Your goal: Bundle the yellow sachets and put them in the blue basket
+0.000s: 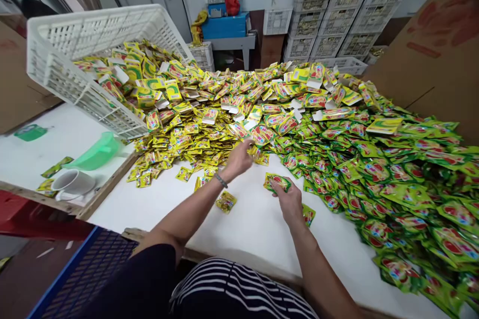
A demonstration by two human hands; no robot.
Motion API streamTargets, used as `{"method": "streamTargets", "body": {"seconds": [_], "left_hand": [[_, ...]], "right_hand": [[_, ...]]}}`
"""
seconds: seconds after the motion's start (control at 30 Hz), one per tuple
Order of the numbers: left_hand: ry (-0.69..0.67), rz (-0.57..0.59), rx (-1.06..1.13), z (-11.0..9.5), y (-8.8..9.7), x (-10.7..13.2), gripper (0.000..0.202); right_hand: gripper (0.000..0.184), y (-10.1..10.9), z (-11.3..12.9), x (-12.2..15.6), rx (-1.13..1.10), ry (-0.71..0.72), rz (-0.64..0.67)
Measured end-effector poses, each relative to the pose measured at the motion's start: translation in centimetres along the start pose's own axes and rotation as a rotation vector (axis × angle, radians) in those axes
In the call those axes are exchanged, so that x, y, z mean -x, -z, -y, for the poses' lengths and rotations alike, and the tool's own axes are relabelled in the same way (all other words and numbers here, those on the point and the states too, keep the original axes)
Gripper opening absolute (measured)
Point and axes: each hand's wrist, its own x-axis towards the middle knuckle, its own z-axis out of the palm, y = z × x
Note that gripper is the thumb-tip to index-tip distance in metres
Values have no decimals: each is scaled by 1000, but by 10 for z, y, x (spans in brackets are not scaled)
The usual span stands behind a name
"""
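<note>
My right hand [290,201] is closed on a green snack packet [277,182] with a red fruit print, held low over the white tabletop [239,239]. My left hand [239,161], with a beaded bracelet on the wrist, reaches to the front edge of the pile of small printed boxes [264,133]. Its fingers look partly bent and apart, and I see nothing held in them. Small yellow packets [225,202] lie under and beside my left forearm. Another green packet [309,214] lies by my right wrist, partly hidden.
A tilted white plastic basket [93,94] spills boxes at the left. Green packets [377,199] heap up at the right. A white cup [74,182] and a green scoop [97,152] stand on the left side table. Stacked crates [329,14] and a cardboard sheet [422,59] are behind.
</note>
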Motion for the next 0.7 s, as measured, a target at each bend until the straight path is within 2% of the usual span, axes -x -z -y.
{"method": "streamTargets", "body": {"seconds": [0.03, 0.07, 0.13, 0.23, 0.3, 0.37, 0.43, 0.6, 0.7], "left_hand": [[-82, -74, -227, 0, 13, -17, 51], [-154, -74, -417, 2, 26, -35, 61], [-204, 52, -669, 8, 47, -70, 71], [-93, 314, -772, 18, 61, -107, 78], [-62, 336, -783, 22, 57, -113, 82], [-103, 261, -817, 25, 46, -103, 84], [-161, 210, -828, 28, 32, -83, 75], [-222, 169, -753, 39, 0, -24, 40], [-241, 199, -751, 41, -13, -5, 31]], "right_hand": [[46, 1, 1, 0, 15, -2, -24], [46, 1, 2, 0, 25, -4, -32], [45, 1, 3, 1, 46, -4, -8], [43, 0, 4, 3, 84, 18, 66], [43, 0, 3, 2, 97, 29, 91], [44, 1, 3, 0, 106, 40, 103], [43, 3, 2, -4, 136, 53, 91], [35, 11, -3, -20, 222, 144, -58], [34, 16, -9, -29, 235, 179, -121]]}}
